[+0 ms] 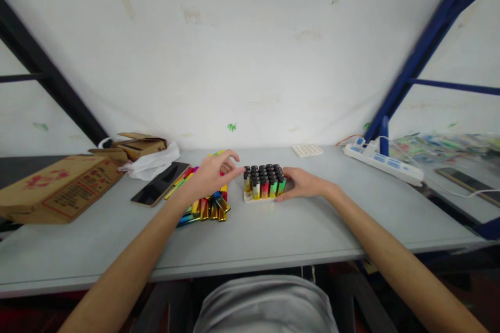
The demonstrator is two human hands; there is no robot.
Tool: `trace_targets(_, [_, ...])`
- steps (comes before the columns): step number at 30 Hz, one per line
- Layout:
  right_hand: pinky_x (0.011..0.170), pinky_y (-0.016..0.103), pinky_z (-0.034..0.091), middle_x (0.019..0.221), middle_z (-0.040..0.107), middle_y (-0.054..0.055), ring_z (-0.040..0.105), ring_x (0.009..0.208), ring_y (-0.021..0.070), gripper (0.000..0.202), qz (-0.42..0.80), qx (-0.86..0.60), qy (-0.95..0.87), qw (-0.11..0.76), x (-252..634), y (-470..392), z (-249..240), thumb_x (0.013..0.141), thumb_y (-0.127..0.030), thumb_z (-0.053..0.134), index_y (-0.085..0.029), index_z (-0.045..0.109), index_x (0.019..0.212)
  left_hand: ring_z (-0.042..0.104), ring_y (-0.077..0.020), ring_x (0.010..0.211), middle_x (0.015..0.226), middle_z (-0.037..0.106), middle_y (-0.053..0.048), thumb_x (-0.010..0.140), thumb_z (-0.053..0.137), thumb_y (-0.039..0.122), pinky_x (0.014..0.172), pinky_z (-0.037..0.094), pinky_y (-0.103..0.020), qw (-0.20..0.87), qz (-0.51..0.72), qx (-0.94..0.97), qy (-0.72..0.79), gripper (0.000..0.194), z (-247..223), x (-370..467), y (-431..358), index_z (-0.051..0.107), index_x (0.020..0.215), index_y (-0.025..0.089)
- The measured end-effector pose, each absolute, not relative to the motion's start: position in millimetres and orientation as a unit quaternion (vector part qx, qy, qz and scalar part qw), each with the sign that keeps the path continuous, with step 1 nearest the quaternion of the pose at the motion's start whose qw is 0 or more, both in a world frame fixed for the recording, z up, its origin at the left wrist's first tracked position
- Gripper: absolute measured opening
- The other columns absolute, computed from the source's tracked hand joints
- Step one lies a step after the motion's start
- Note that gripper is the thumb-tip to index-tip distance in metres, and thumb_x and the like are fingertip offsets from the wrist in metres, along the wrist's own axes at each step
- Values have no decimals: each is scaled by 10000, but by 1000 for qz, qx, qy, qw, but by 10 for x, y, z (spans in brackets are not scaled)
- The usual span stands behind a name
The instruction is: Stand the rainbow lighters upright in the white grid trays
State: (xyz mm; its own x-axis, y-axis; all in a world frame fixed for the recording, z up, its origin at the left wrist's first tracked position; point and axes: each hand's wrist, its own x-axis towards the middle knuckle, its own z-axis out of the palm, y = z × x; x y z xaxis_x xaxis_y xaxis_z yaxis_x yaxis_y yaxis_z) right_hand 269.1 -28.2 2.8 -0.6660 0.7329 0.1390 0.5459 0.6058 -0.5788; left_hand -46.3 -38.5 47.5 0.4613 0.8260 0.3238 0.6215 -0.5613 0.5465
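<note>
Near edge: the smooth grey table [258, 242] runs along the near side of the shallow white plastic tray [252, 199], the landmark here.
Loose lighters: a heap of shiny, slim, multicoloured lighters [203, 209] lies just left of the tray, at odd angles and overlapping.
Tray: it sits flat on the table with black-topped, colourful lighters [264, 187] upright in close rows.
Handling: each lighter looks light, stiff and smooth enough to slip or roll; best pinched on its body below the black top. The loaded tray is probably heavier but still modest, and safest held low by its ends, kept level so that nothing tips.
Right hand [305, 183]: cupped wide against the tray's right end, thumb at the near corner, index finger beside the lighters farther back; it seems to steady rather than squeeze.
Left hand [211, 176]: over the heap, left of the tray, fingers loosely curled and thumb apart, pointing at the nearest upright lighters. Nothing shows in its grip; whether the thumb touches a lighter I cannot tell.
Phone: a dark, flat smartphone [158, 186] lies left of the tray, beyond the heap.
Carton: a long brown cardboard box [58, 187] stands far left of the tray.
Bag: crumpled white plastic [152, 163] lies behind the phone, left of the tray.
Power strip: long, white, with blue-marked sockets [383, 161], well right of the tray.
Far side: a white grid-patterned plastic holder [308, 150] lies behind and right of the tray, near the wall [265, 52].
</note>
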Motion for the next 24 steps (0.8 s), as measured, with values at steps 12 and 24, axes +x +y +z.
trace_targets(12, [835,379,513,1062,721,90,645,926,278,660,244,-367,-881,173,2698,-276,24,685,-612,844,-165,684,1143,677,-261,740,787,763,-114,729,638,452,673,442,-288,76,71,748,656,271,494,-1492,58,720,727,193])
trace_targets(24, [787,348,492,1022,704,85,627,883,259,650,225,-367,-888,162,2703,-253,0,705,-640,817,-150,673,1106,654,-244,682,684,727,-34,619,662,382,634,411,-283,143,73,761,628,340,578,-1393,-100,760,893,205])
